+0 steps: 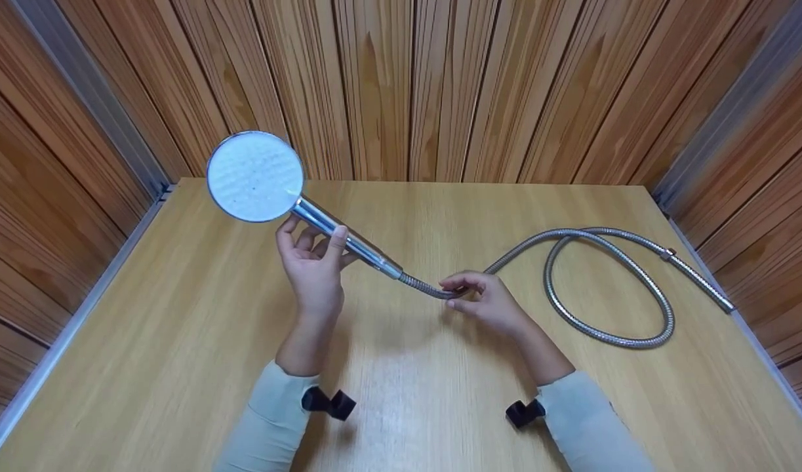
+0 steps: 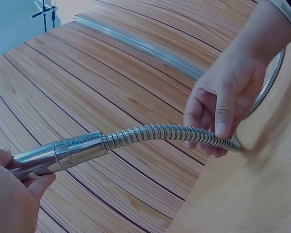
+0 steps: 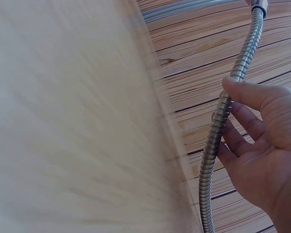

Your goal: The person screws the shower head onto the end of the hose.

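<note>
A handheld shower head point(image 1: 255, 176) with a round white face and chrome handle point(image 1: 348, 239) is raised over the table's left half, face toward the head camera. My left hand point(image 1: 315, 269) grips the handle between thumb and fingers. From the handle's lower end runs a ribbed metal shower hose point(image 2: 160, 132), joined at a chrome collar point(image 2: 82, 148). My right hand point(image 1: 486, 301) pinches the hose a short way below that joint, thumb on one side and fingers on the other, as the right wrist view also shows.
Beyond my right hand the hose makes a loop point(image 1: 643, 342) on the wooden table point(image 1: 197, 367). Its free end point(image 1: 728, 307) lies near the table's right edge, with a small ring fitting point(image 1: 667, 254) along it. Wood-plank walls point(image 1: 374, 92) surround the back and sides.
</note>
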Demonstrator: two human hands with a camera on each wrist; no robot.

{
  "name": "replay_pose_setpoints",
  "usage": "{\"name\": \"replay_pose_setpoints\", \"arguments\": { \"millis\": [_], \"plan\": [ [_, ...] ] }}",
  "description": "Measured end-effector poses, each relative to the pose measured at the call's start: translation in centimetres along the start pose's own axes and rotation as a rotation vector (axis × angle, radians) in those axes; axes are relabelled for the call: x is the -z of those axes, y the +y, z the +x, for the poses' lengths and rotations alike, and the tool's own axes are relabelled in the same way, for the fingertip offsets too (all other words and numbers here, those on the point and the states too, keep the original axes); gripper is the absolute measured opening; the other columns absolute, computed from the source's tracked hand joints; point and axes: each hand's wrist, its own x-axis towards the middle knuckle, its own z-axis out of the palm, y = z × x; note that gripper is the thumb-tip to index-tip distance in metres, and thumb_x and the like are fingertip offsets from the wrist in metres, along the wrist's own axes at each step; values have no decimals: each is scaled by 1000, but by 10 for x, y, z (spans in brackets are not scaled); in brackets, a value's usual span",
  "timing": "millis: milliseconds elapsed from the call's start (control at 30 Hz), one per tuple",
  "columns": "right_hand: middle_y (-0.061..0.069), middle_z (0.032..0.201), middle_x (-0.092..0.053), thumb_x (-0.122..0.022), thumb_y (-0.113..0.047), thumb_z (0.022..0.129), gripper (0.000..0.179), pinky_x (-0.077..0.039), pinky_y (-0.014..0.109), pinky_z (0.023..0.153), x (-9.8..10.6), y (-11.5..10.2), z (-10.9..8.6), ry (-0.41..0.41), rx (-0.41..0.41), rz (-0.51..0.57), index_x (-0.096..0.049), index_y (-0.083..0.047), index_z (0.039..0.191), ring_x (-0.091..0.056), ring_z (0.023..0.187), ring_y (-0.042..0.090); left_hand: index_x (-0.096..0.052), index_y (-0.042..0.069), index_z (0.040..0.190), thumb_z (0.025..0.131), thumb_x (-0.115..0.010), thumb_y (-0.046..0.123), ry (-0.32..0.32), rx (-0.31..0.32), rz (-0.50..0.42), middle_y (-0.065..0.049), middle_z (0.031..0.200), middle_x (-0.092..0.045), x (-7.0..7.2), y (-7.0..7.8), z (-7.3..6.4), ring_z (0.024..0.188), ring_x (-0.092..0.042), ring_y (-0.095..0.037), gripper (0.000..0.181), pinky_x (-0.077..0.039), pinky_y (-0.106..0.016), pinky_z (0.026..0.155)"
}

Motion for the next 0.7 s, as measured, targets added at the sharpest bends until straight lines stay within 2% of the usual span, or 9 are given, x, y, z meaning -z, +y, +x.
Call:
{"name": "replay_pose_setpoints", "arguments": {
  "millis": [200,300,400,533,700],
  "plan": [
    [8,103,-67,-73,-1,85,22,-47,41,93,0,0,1,22,-23,-22,-71,-3,107,-61,98,25,-40,10,132,88,-69,-2,82,-24,38,-16,105,-58,6,-5,4,78,-66,-24,55,-61,-40,62],
    [7,105,-67,-73,-1,85,25,-49,37,91,0,0,2,20,-28,-36,-71,-5,110,-60,98,23,-40,10,134,88,-70,0,131,-33,63,-16,105,-58,10,-9,6,76,-66,-24,55,-61,-42,61],
    [10,106,-66,-71,3,85,28,-50,34,87,-1,0,3,12,-4,-31,-70,-1,112,-60,98,22,-39,9,135,87,-71,3,173,-29,106,-16,106,-59,14,-12,9,74,-66,-23,58,-61,-43,61],
    [14,104,-66,-69,10,84,27,-52,31,83,-2,-8,3,5,31,-15,-69,7,110,-60,95,21,-38,11,139,86,-74,8,210,16,153,-15,109,-58,20,-18,12,75,-65,-24,64,-61,-44,63],
    [11,102,-66,-68,10,84,23,-51,31,83,-4,-26,0,-8,13,-25,-70,8,107,-60,95,22,-36,14,149,86,-75,9,268,129,174,-13,111,-57,30,-27,16,79,-65,-23,74,-61,-44,66]
  ]
}}
